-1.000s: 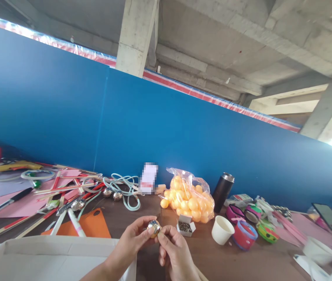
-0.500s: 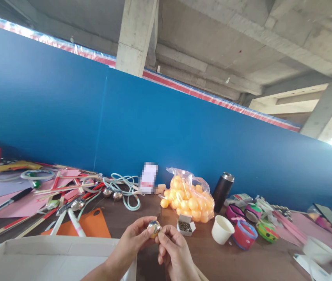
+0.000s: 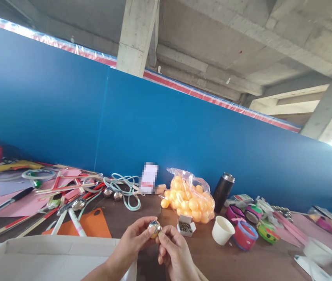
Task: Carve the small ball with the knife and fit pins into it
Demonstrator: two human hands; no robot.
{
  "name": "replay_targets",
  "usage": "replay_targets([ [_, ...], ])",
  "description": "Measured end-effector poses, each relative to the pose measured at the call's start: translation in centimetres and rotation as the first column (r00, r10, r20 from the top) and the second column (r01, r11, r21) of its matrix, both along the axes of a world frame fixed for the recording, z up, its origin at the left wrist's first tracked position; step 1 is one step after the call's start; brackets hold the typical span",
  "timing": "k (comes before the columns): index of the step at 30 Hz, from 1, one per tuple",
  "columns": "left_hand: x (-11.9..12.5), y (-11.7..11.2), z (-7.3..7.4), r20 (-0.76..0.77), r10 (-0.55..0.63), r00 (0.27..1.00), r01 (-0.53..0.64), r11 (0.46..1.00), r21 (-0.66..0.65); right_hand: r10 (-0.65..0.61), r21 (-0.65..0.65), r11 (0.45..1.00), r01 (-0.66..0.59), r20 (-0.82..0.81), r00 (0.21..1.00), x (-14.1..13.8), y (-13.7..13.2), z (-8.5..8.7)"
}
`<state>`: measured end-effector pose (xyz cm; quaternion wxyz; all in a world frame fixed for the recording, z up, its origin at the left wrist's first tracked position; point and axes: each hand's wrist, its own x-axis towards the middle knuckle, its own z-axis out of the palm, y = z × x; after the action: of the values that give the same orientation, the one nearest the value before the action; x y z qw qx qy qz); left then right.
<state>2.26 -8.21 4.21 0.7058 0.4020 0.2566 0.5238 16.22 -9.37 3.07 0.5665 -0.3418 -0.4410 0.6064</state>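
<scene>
Low in the middle of the view, both my hands meet over the brown table (image 3: 227, 261). My left hand (image 3: 135, 238) pinches a small shiny ball (image 3: 154, 226), silver on top and orange beneath, between thumb and fingers. My right hand (image 3: 174, 251) touches the same ball from the right with thumb and forefinger closed on it. Just behind sits a small open white box (image 3: 185, 225) of dark bits. A clear bag of orange balls (image 3: 187, 199) lies further back.
A white cardboard box (image 3: 51, 257) is at the lower left, an orange sheet (image 3: 91, 224) beside it. Sticks, pens, a cord (image 3: 123, 185) and silver balls clutter the left. A black flask (image 3: 222, 191), white cup (image 3: 222, 230) and tape rolls (image 3: 246, 234) stand right. A blue wall runs behind.
My hands and the ball have stayed nearly still. At the far right edge, a dark flat thing has shifted and blurred.
</scene>
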Motion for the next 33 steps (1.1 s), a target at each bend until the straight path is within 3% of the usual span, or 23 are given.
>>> replay_targets([
  [12, 0.3, 0.2, -0.2, -0.098, 0.069, 0.993, -0.063, 0.996, 0.06, -0.08, -0.042, 0.996, 0.082, 0.047, 0.996, -0.3, 0.0, 0.3],
  [20, 0.5, 0.0, -0.2, -0.07, 0.048, 0.996, -0.045, 0.998, 0.039, -0.064, 0.03, 0.998, 0.058, 0.25, 0.966, 0.1, 0.2, 0.2],
  [26, 0.4, 0.0, 0.1, -0.016, 0.016, 1.0, -0.016, 1.0, -0.016, -0.084, 0.068, 0.996, 0.063, 0.395, 0.915, 0.2, 0.0, 1.1],
  [29, -0.1, 0.4, 0.1, 0.002, 0.057, 0.998, -0.056, 0.996, -0.074, -0.176, 0.176, 0.981, 0.086, 0.593, 0.785, 1.4, -0.5, 2.0],
  [30, -0.3, 0.6, 0.0, 0.003, 0.082, 0.997, -0.081, 0.992, -0.099, -0.25, 0.255, 0.962, 0.097, 0.682, 0.687, 2.1, -0.8, 2.3],
  [32, -0.7, 0.8, -0.1, 0.006, 0.126, 0.992, -0.124, 0.983, -0.138, -0.413, 0.403, 0.908, 0.112, 0.823, 0.389, 3.9, -1.1, 2.6],
  [33, -0.8, 1.0, -0.2, 0.013, 0.142, 0.99, -0.138, 0.979, -0.148, -0.437, 0.419, 0.899, 0.126, 0.868, 0.236, 4.8, -1.2, 2.6],
])
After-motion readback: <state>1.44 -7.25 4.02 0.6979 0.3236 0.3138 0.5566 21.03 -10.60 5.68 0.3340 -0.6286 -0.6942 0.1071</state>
